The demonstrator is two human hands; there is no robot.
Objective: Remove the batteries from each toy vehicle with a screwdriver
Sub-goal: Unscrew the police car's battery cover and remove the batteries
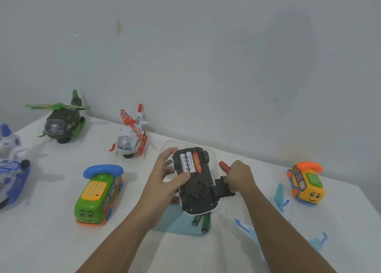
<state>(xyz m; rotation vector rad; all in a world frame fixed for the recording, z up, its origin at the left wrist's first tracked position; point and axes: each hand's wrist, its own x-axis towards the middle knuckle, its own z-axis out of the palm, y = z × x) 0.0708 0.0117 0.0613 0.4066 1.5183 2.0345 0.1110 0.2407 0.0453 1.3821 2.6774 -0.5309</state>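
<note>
The left hand [165, 178] grips the inverted toy car [195, 198]. Its thumb [184, 175] is pressed on the underside at the near end of the open battery compartment, and the other fingers [168, 152] are curled round the far side of the body. The right hand [240, 175] has its fingers closed on the red-handled screwdriver [223, 165], whose shaft is hidden. The same hand pinches the detached black battery cover [221, 189], which sits just beside the car's right edge. Three batteries [189, 163] are seated side by side in the compartment: two white and one red. The car is held above a light-blue tray [175, 225], in which green batteries [203, 221] lie at the near edge. The tray rests on a white table [206, 252]. To the left stand a green phone bus [99, 194], a white-and-red helicopter [131, 136], a green helicopter [61, 122] and a blue-and-white toy [10, 169] at the frame edge. To the right stands a yellow phone bus [306, 183], with loose blue plastic pieces [280, 196] near it.
</note>
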